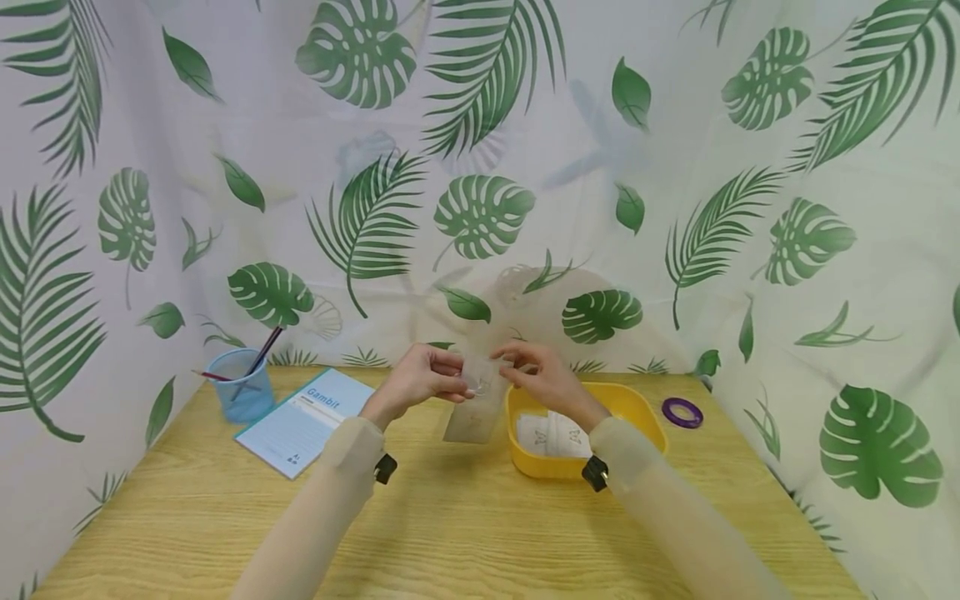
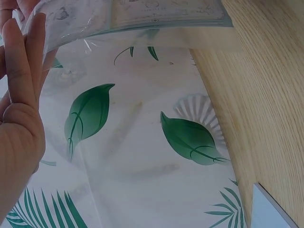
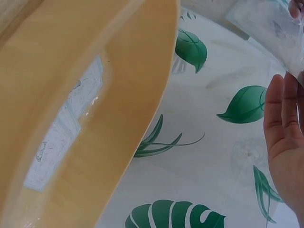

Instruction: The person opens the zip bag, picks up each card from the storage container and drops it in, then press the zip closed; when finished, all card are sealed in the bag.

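A clear plastic bag (image 1: 471,423) with flat printed pieces inside hangs between the two hands above the table. My left hand (image 1: 420,382) pinches its upper left part between thumb and fingers. At the upper right edge, the fingertips of my right hand (image 1: 546,379) pinch the plastic. In the left wrist view, the filled part of the bag (image 2: 156,15) stretches away from the fingers. Beneath the right forearm stands a yellow basket (image 1: 525,467) holding white packets (image 1: 551,435) with small butterfly-like prints.
A blue mesh pen cup (image 1: 247,404) with pencils stands at the left, beside a notebook (image 1: 300,437) marked Gambit. To the basket's right lies a purple ring (image 1: 682,412). A leaf-patterned curtain (image 1: 480,100) encloses the wooden table (image 1: 465,533) at the back and sides.
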Demonstrator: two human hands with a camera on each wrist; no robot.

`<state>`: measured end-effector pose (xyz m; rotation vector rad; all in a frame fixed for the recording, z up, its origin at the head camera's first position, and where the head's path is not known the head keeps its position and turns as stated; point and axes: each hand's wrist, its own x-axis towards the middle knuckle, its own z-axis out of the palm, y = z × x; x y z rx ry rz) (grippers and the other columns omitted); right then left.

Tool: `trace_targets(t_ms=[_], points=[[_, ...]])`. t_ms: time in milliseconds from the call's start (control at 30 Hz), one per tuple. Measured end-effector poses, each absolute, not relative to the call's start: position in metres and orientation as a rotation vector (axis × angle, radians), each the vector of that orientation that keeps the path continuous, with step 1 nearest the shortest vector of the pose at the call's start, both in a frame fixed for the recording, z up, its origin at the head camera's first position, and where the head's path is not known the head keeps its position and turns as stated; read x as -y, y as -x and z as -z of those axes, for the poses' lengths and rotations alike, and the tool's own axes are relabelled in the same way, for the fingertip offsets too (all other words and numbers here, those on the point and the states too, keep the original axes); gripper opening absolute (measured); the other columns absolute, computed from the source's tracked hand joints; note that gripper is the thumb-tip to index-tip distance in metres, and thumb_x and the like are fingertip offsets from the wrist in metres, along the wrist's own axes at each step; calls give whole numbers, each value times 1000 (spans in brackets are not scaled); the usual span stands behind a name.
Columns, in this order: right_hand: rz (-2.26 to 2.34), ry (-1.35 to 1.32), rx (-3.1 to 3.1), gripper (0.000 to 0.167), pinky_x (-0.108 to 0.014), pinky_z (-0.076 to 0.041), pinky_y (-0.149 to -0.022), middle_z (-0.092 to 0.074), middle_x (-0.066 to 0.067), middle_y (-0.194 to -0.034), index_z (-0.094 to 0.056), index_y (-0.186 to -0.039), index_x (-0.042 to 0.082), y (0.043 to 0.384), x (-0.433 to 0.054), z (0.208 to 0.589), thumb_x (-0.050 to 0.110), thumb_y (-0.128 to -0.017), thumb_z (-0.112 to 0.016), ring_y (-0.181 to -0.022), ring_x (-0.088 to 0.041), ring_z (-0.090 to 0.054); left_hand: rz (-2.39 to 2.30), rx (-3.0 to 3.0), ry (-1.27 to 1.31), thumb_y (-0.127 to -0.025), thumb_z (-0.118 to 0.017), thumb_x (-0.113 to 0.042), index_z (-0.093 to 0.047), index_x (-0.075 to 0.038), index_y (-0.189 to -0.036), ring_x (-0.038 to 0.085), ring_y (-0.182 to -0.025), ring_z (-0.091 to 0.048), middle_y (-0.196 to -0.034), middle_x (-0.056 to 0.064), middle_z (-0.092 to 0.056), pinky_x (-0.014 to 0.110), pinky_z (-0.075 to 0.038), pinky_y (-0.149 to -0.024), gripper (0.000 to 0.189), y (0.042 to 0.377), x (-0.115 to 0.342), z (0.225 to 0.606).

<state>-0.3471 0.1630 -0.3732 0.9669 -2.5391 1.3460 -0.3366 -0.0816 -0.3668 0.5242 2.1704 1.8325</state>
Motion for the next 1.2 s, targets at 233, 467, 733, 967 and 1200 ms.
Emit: trace_targets(t_ms=[233, 467, 733, 967, 1200], points=[[-1259, -1026, 2528, 17, -24, -59, -77, -69, -5, -104, -75, -108, 11, 347, -163, 375, 11, -95, -65, -90, -16, -63, -1838, -2182, -529, -89, -67, 4, -61, 8, -126, 22, -82, -74, -111, 24, -70, 52, -58, -88, 38, 338, 83, 367], [-1272, -1026, 2531, 15, -25, -60, -79, -69, -5, -105, -76, -106, 10, 347, -165, 378, 12, -94, -66, -93, -20, -66, -1822, -2194, -569, -89, -67, 2, -60, 9, -126, 22, -84, -74, -114, 25, -69, 44, -62, -83, 38, 339, 83, 366], [-1541, -908, 2572, 21, -28, -62, -76, -71, -13, -109, -71, -112, 6, 351, -175, 384, 18, -95, -66, -94, -31, -68, -1845, -2169, -560, -89, -68, 3, -63, 6, -125, 22, -84, -74, -115, 24, -69, 41, -63, -80, 36, 339, 84, 368], [-1605, -837, 2623, 24, -39, -63, -78, -72, -14, -102, -70, -111, 1, 357, -195, 395, 19, -95, -66, -88, -19, -68, -1855, -2161, -551, -88, -68, 4, -61, 6, -126, 22, -84, -74, -119, 25, -67, 56, -55, -91, 39, 340, 85, 370], [-1530, -741, 2706, 28, -42, -62, -79, -70, -18, -109, -69, -114, 4, 364, -219, 408, 23, -93, -69, -87, -15, -67, -1837, -2162, -559, -89, -67, 3, -61, 6, -127, 22, -85, -74, -120, 25, -66, 50, -59, -88, 38, 339, 85, 371]])
